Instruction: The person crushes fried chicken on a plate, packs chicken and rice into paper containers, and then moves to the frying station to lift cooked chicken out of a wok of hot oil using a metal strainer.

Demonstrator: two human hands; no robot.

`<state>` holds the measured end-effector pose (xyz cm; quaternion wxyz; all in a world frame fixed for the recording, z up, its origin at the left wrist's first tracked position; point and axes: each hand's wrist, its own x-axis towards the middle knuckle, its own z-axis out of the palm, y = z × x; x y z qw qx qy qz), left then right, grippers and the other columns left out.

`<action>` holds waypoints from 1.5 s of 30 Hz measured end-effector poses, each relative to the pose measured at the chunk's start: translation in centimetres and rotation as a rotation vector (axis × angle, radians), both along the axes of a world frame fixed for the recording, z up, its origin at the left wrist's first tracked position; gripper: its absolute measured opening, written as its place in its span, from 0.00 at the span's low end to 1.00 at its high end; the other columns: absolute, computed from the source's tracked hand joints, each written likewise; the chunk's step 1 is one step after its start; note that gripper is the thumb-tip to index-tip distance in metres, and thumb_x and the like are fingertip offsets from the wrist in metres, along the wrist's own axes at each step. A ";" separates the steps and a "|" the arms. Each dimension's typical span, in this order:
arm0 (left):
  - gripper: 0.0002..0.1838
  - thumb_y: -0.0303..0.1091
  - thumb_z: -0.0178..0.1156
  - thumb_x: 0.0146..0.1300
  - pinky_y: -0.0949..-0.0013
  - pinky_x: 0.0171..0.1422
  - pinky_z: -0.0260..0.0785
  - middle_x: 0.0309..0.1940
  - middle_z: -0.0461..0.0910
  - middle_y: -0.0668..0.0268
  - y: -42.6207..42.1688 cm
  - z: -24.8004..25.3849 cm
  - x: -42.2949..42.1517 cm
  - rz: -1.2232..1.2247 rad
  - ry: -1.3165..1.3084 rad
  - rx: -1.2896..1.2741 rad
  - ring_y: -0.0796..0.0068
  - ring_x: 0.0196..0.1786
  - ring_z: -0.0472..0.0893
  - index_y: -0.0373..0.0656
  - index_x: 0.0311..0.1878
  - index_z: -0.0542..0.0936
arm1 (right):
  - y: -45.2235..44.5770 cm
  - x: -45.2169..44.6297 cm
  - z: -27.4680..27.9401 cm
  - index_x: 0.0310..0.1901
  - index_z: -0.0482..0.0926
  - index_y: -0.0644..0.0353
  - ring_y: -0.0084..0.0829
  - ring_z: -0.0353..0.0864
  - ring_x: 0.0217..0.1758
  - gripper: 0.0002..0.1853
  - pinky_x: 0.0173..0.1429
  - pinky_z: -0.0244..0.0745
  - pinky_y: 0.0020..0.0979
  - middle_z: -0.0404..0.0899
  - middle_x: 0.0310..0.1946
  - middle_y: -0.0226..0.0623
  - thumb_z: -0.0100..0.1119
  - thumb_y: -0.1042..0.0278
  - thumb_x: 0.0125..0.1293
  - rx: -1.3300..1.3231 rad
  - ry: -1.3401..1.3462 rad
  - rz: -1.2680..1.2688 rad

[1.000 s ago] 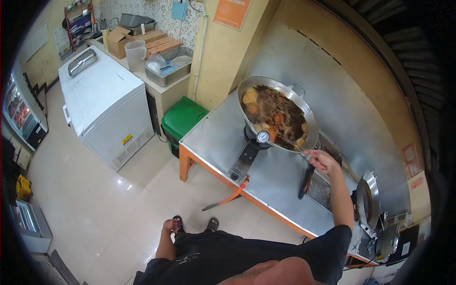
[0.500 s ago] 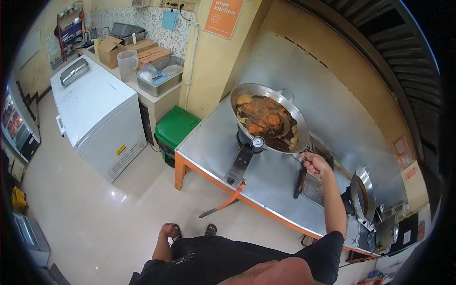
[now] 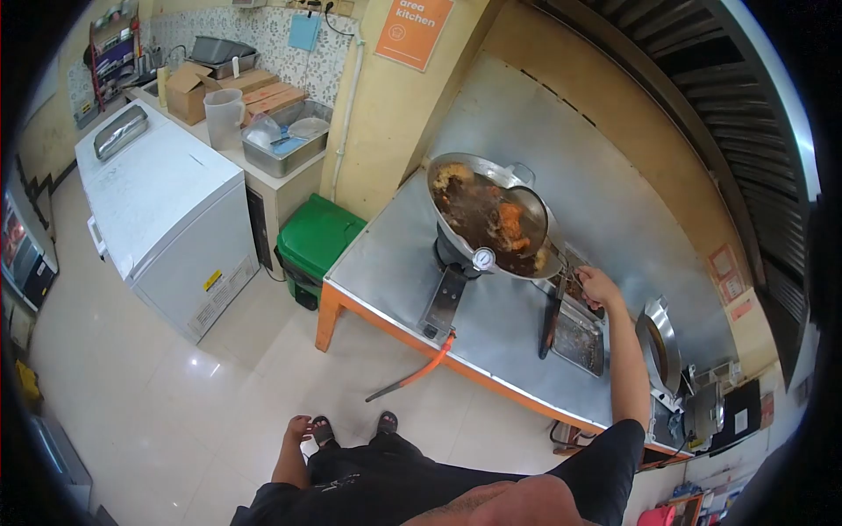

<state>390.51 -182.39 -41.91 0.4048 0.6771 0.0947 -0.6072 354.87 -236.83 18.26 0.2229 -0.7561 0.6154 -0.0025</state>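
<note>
My right hand (image 3: 598,287) is closed around the handle of a wire skimmer (image 3: 524,213). The skimmer's round head lies at the right part of a large wok (image 3: 438,216), with orange-brown fried pieces (image 3: 510,226) in it or beside it. Dark bubbling oil fills the wok, and paler pieces (image 3: 453,174) float at its far left. A round dial thermometer (image 3: 483,259) sits at the wok's near rim. My left hand (image 3: 300,428) hangs low over the floor near my feet, holding nothing, its fingers loosely apart.
The wok stands on a burner on a metal table (image 3: 377,263). A metal tray (image 3: 579,342) and a black-handled tool (image 3: 550,324) lie right of it. Another wok (image 3: 660,344) stands farther right. A green bin (image 3: 320,237) and white freezer (image 3: 167,210) are at the left.
The skimmer's head has come up into view at the wok's right side with orange pieces at it. My right hand has shifted slightly right. My left hand's fingers have loosened.
</note>
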 end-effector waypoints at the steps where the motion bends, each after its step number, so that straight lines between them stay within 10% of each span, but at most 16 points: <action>1: 0.19 0.42 0.56 0.70 0.55 0.47 0.77 0.46 0.83 0.61 0.5 -0.4 0.5 -0.046 0.002 0.023 0.63 0.44 0.83 0.48 0.61 0.75 | 0.8 0.9 0.1 0.67 0.74 0.51 0.26 0.68 0.14 0.20 0.17 0.64 0.33 0.74 0.22 0.35 0.44 0.63 0.78 -0.033 0.021 -0.005; 11: 0.20 0.42 0.55 0.70 0.51 0.47 0.76 0.49 0.83 0.57 3.6 -1.6 3.5 -0.109 -0.014 0.060 0.59 0.43 0.84 0.46 0.62 0.73 | 8.1 -1.6 -2.0 0.62 0.78 0.53 0.60 0.81 0.50 0.19 0.55 0.75 0.53 0.83 0.48 0.57 0.50 0.62 0.73 -0.565 0.210 0.247; 29: 0.19 0.36 0.58 0.70 0.47 0.43 0.84 0.41 0.80 0.55 -1.7 -1.6 2.6 -0.302 -0.156 -0.080 0.63 0.38 0.81 0.43 0.62 0.77 | 2.9 -3.8 -1.9 0.67 0.72 0.53 0.62 0.77 0.56 0.20 0.60 0.72 0.53 0.81 0.50 0.59 0.47 0.63 0.76 -0.586 0.154 0.090; 36: 0.18 0.35 0.51 0.73 0.49 0.46 0.83 0.45 0.84 0.53 -2.6 0.7 -0.3 -0.065 -0.025 0.063 0.61 0.41 0.81 0.46 0.64 0.76 | -9.4 -8.0 -9.5 0.66 0.73 0.53 0.63 0.80 0.52 0.21 0.58 0.75 0.55 0.81 0.45 0.62 0.46 0.65 0.74 -0.657 0.041 0.269; 38: 0.18 0.37 0.51 0.74 0.50 0.48 0.81 0.48 0.84 0.53 -2.5 1.0 -0.7 -0.067 -0.013 0.086 0.60 0.42 0.82 0.47 0.64 0.75 | -9.8 -8.2 -8.1 0.66 0.73 0.55 0.56 0.84 0.42 0.20 0.47 0.78 0.49 0.83 0.38 0.58 0.45 0.65 0.75 -0.409 0.035 0.260; 40: 0.18 0.39 0.52 0.74 0.50 0.48 0.79 0.48 0.84 0.54 -2.5 1.0 -1.4 -0.050 -0.034 0.089 0.59 0.43 0.83 0.47 0.63 0.75 | -7.6 -7.3 -5.0 0.66 0.73 0.56 0.21 0.67 0.14 0.18 0.17 0.60 0.31 0.71 0.20 0.33 0.40 0.65 0.80 -0.012 -0.170 0.139; 45: 0.18 0.42 0.54 0.73 0.50 0.49 0.77 0.50 0.84 0.55 -1.8 0.2 -2.8 0.001 -0.019 0.102 0.57 0.47 0.85 0.48 0.62 0.75 | -7.9 -7.9 -3.7 0.67 0.71 0.53 0.20 0.65 0.13 0.19 0.16 0.61 0.28 0.70 0.18 0.28 0.38 0.64 0.81 0.274 -0.255 -0.019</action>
